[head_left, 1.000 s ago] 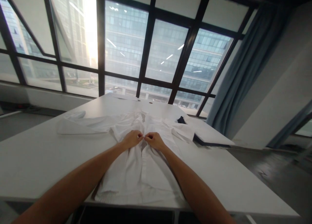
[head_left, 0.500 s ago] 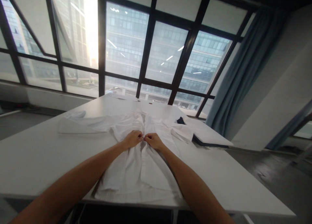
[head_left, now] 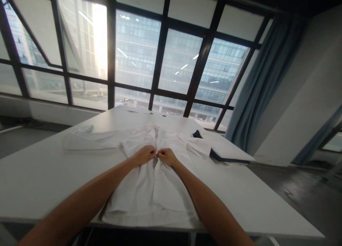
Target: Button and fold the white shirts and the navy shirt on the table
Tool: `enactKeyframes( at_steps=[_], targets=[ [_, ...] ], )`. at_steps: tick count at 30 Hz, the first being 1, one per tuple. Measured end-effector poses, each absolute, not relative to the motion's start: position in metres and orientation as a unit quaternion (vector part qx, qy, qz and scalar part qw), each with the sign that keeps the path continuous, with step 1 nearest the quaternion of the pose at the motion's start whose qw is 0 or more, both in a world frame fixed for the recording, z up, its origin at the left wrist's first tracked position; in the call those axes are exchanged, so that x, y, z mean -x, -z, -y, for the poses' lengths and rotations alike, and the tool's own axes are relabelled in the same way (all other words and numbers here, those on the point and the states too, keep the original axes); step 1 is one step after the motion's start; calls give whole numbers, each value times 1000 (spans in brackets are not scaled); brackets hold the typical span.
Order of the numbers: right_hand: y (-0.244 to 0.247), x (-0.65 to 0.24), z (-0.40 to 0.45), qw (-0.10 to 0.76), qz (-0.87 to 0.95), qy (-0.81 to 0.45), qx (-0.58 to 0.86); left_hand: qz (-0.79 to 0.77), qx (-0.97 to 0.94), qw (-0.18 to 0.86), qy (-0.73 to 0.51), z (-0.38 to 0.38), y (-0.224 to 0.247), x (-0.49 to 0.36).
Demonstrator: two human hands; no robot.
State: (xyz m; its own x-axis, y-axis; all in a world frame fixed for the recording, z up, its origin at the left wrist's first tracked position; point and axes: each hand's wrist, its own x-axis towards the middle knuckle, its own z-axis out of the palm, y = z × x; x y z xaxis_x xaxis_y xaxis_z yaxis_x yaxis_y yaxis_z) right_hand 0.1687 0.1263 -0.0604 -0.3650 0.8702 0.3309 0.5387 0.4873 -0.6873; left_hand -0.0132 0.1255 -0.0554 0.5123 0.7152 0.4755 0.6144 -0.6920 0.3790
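A white long-sleeved shirt point(head_left: 171, 189) lies spread on the white table point(head_left: 240, 196), its hem at the near edge and its front opening running up the middle. My left hand point(head_left: 146, 154) pinches the left front edge about midway up the opening. My right hand point(head_left: 166, 155) pinches the right front edge at the same height. The fingertips of both hands almost meet over the opening. Any button between them is too small to make out. One sleeve point(head_left: 91, 139) stretches out to the left; the other sleeve point(head_left: 197, 146) lies folded on the right.
Right of the shirt lies a white item with a dark edge point(head_left: 229, 156), and a small dark object point(head_left: 197, 134) sits behind it. Large dark-framed windows point(head_left: 181, 60) stand beyond the table. A blue curtain point(head_left: 256, 92) hangs at the right by a pillar.
Both hands keep their pinch on the shirt's front edges with barely any movement. The whole view has shifted slightly, so the scene sits a little lower.
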Motion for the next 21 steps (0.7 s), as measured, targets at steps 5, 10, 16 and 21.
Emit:
enactKeyframes(
  at_steps=[5, 10, 16, 21],
  targets=[
    [61, -168, -126, 345, 794, -217, 451, -349, -871, 109, -328, -132, 57, 17],
    [62, -166, -126, 345, 786, -237, 455, -338, -865, 163, -332, -131, 55, 20],
    [56, -166, -129, 386, 725, -279, 498, -291, -884, 173, -321, -119, 50, 3],
    [39, -184, -124, 392, 683, -243, 566, -473, -802, 93, -351, -134, 44, 30]
  ],
)
